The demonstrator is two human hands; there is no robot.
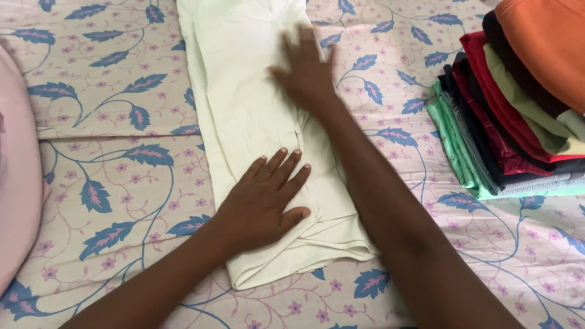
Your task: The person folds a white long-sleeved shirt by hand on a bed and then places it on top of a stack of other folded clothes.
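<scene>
A pale cream garment [244, 103] lies folded into a long strip on a bed sheet [109, 122] printed with blue leaves and pink flowers. My left hand [268, 198] rests flat on the near part of the garment, fingers spread and pointing away from me. Farther up the strip, my right hand [308, 67] presses palm down, fingers apart and slightly blurred. Neither hand grips the cloth. The garment's near hem [286, 265] shows several stacked layers.
A stack of folded clothes [512, 122] in orange, red, dark blue, olive and green sits at the right edge of the bed. A pink cushion or pillow [15, 183] lies along the left edge.
</scene>
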